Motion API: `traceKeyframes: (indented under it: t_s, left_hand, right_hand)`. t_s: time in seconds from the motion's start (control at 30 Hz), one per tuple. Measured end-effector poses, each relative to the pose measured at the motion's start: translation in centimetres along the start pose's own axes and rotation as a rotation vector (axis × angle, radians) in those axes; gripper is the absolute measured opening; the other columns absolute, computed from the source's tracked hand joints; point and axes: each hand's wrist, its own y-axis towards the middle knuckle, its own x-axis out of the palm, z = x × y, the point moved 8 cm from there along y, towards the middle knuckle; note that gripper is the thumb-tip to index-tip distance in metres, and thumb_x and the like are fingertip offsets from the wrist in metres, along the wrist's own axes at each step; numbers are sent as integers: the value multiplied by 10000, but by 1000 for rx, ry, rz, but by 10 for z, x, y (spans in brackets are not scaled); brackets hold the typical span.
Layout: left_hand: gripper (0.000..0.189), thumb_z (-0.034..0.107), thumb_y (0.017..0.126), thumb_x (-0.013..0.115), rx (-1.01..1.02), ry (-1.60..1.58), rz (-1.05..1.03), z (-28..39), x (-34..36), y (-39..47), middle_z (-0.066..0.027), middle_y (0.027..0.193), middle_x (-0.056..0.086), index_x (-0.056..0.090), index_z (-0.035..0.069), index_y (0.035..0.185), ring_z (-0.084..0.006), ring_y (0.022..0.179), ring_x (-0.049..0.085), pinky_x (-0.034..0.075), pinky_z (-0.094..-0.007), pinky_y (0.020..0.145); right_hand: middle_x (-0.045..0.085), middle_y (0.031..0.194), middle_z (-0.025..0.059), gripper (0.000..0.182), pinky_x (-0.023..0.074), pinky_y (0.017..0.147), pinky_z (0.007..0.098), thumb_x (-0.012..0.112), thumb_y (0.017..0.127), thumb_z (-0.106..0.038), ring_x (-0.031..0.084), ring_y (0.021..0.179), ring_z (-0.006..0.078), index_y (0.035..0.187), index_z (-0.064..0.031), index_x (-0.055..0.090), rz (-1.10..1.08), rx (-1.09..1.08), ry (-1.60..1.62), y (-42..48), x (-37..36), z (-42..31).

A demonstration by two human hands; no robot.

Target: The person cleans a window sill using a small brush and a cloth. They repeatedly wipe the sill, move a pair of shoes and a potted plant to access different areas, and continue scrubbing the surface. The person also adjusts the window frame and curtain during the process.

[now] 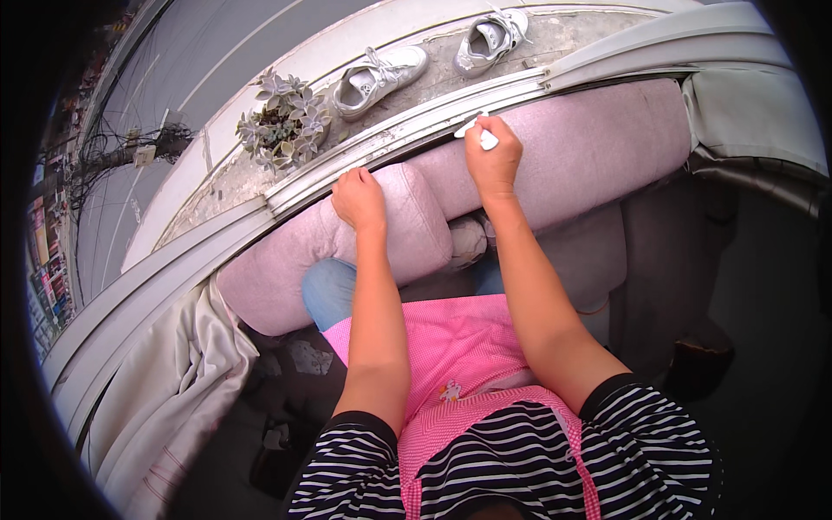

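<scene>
Closed around a small white plastic-handled tool (486,139), my right hand (495,156) holds its tip at the white window track (448,122). The tool's exact kind cannot be told; bristles may show at its end. My left hand (361,200) rests with curled fingers on the top of the pink sofa backrest (416,214), against the inner edge of the same track. Nothing shows in its grasp. The track runs between the sofa back and a worn concrete ledge (260,185).
On the outer ledge stand a potted succulent (286,123) and two white sneakers (380,81) (491,40). White window frames flank the opening. A pale curtain (182,364) hangs at left, and more pale fabric (754,117) lies at right. Beyond the ledge are cables and a street far below.
</scene>
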Motion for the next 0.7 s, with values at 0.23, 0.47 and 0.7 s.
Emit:
traceKeyframes:
  t_s: [0.23,0.47,0.7]
  left_hand:
    - [273,270,877,526,40,-21,-135,12,8,6,-141,967,658,717,76,859,-347,928,598,488,-466,789]
    - [213,198,870,568,24,-236,-456,40,24,6,-116,1066,660,694,68,982,-296,995,600,477,-388,861]
    - [205,154,844,613,-222,-361,52,-27,-9,17,-100,1059,657,678,76,1022,-285,1006,580,461,-387,881]
  right_hand:
    - [563,703,183,87,466,617,490,587,784,-106,570,684,403,751,-39,543,-72,-31,-53,-41,55,-21]
    - [674,807,144,93,529,650,357,594,826,-81,672,724,249,803,3,626,-252,160,276,-66,96,-26]
    - [655,656,143,149,516,571,311,589,840,-79,669,635,194,739,28,611,-322,347,452,-39,70,-4]
